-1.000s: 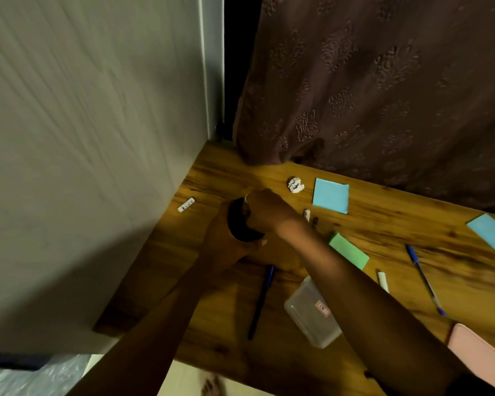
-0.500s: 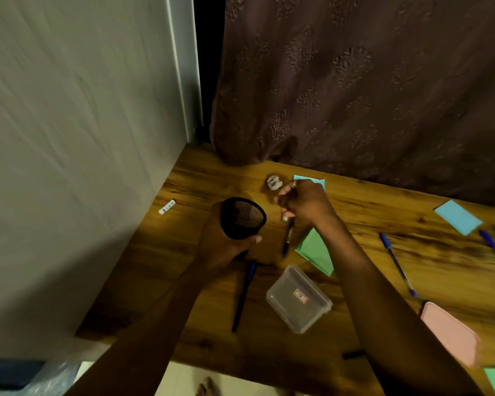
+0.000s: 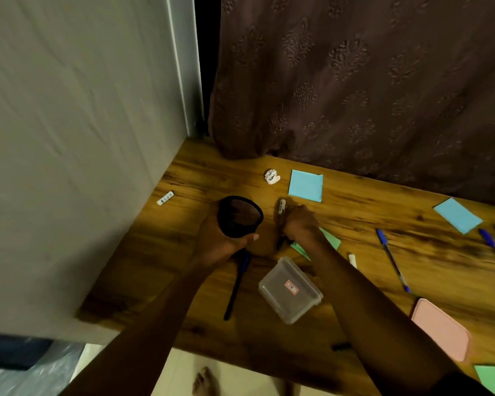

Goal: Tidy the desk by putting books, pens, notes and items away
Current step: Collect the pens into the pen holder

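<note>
One black marker [image 3: 281,207] now clamped in right grip [image 3: 299,222], which was over the mesh pen cup [image 3: 239,217] a second ago; left grip [image 3: 220,244] wraps that cup just beside, so likely the next item in.

Home study: curtain [image 3: 355,81], wooden desk [image 3: 183,181]

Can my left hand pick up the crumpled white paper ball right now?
Probably not yet: the left hand grips the black mesh pen cup. The crumpled white paper ball lies uncovered beyond it.

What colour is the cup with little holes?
Black mesh cup, seen best in the head view.
</note>
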